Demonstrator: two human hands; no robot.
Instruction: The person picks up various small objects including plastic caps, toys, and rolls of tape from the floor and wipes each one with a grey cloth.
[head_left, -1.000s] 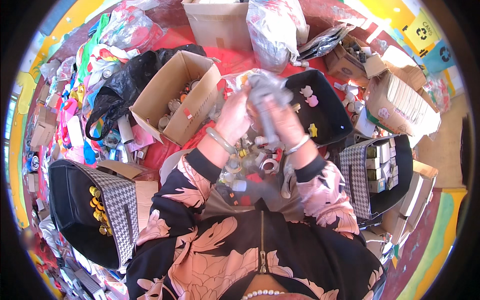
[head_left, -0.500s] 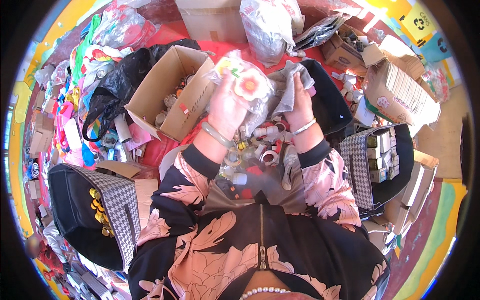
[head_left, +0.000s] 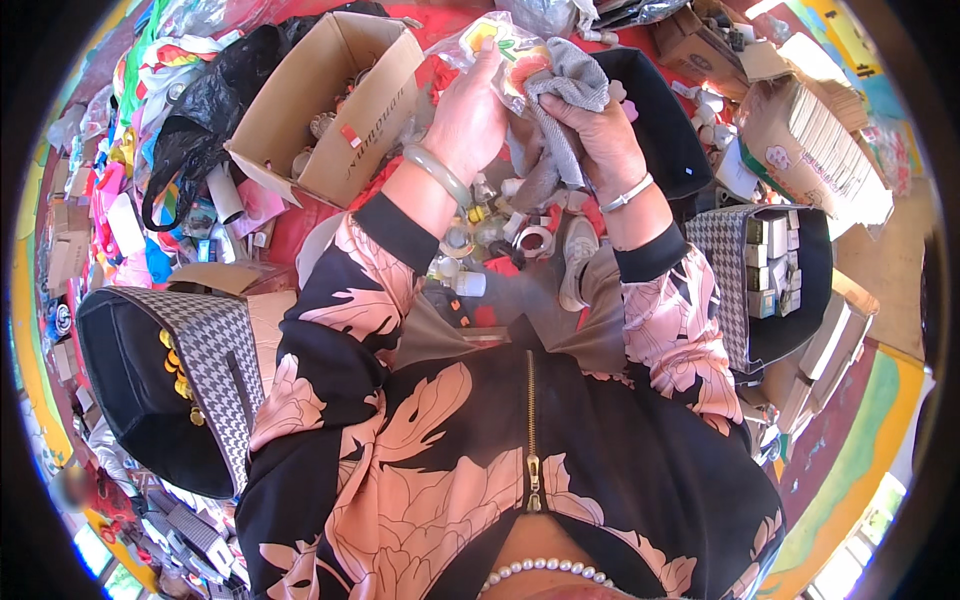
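Note:
My left hand (head_left: 466, 122) is closed on a clear plastic packet (head_left: 478, 40) with flower shapes in it, yellow and red-pink with green leaves. Its thumb lies over the packet's near face. A bunched grey cloth (head_left: 575, 88) is gripped by my right hand (head_left: 606, 145), with one end hanging down between the hands. The cloth touches the packet's right side and covers part of a flower. Both hands are raised in front of me, above a heap of small jars and bottles (head_left: 490, 235) on the ground.
A cardboard box (head_left: 372, 130) with small items stands left of my hands, a black bin (head_left: 660, 130) right of them. Houndstooth-patterned bins stand by me: the left one (head_left: 215, 340) holds yellow pieces, the right one (head_left: 720, 280) small boxes. A black plastic bag (head_left: 215, 100) lies farther left.
Both hands have moved farther forward with the packet and the cloth. The cloth has come from beside the packet to lie against it, covering part of the red-pink flower.

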